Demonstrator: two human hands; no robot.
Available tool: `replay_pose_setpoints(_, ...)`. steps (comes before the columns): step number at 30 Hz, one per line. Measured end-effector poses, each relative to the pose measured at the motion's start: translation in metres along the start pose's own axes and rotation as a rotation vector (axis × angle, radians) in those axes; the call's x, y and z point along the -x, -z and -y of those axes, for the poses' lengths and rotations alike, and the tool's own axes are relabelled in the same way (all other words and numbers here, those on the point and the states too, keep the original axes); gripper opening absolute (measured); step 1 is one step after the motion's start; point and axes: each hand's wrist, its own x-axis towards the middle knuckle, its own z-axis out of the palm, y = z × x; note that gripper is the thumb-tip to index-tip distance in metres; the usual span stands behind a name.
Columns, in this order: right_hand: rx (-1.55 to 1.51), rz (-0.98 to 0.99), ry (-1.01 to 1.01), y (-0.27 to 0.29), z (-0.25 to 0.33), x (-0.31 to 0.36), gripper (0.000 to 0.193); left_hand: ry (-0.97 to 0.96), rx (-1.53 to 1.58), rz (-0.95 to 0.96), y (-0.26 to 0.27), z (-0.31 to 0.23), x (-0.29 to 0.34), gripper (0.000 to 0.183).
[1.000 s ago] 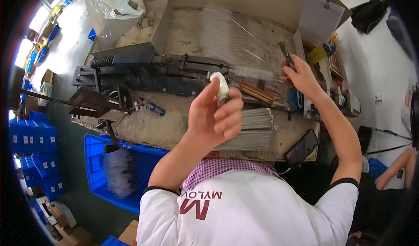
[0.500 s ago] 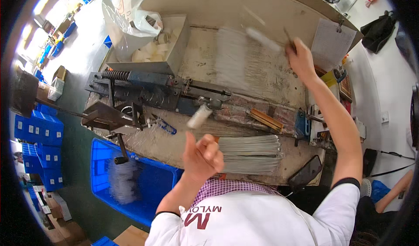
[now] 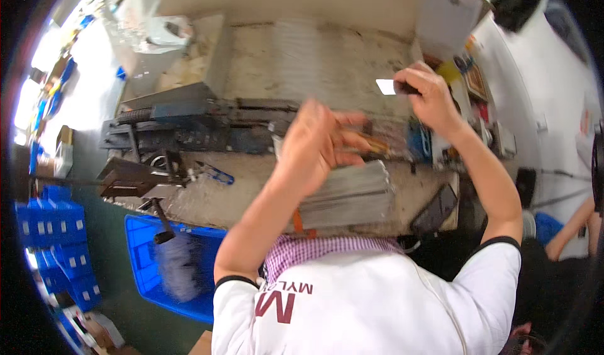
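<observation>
My left hand [image 3: 311, 144] is over the middle of the bench, fingers spread and pointing right, blurred by motion. It hides part of the metal lever machine [image 3: 207, 128] and covers most of the area where a white piece [image 3: 277, 142] shows at its edge. My right hand [image 3: 431, 97] is raised at the far right with curled fingers. In it is a small dark tool [image 3: 408, 89] with a bright flat white end [image 3: 385, 87]; its kind cannot be made out. Below my left hand lies a bundle of thin grey strips [image 3: 352, 197].
A box of pale pieces [image 3: 189, 65] stands back left beside a white plastic bag [image 3: 151, 31]. A clear sheet stack [image 3: 299, 53] lies behind the machine. A phone [image 3: 434, 210] rests front right; a blue bin [image 3: 141, 254] stands below left. Blue-handled pliers [image 3: 217, 174] lie nearby.
My left hand has moved up and forward over the machine, its fingers spreading. My right hand has come down and nearer with its tool. The whole view has shifted slightly.
</observation>
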Motion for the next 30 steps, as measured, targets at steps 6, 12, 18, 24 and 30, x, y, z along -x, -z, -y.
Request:
replay_pose_setpoints(6,0.184,0.294,-0.050,0.049,-0.038,0.058,0.027,-0.100,-0.180,-0.228,0.005,0.021,-0.037,0.033)
replay_pose_setpoints(12,-0.059,0.133,0.004,0.039,-0.021,0.058,0.023,-0.288,-0.281,-0.270,0.017,0.023,-0.007,0.031)
replay_pose_setpoints(18,-0.458,0.197,-0.112,-0.039,0.038,0.025,0.012,-0.368,-0.258,-0.274,0.023,0.036,-0.007,0.033)
replay_pose_setpoints(24,-0.439,0.115,-0.081,-0.072,0.061,-0.001,0.014,0.024,-0.146,-0.268,0.020,0.040,0.018,0.039)
replay_pose_setpoints(30,-0.363,0.068,0.006,-0.097,0.070,-0.013,0.016,0.198,0.678,-0.074,0.107,0.067,0.023,0.044)
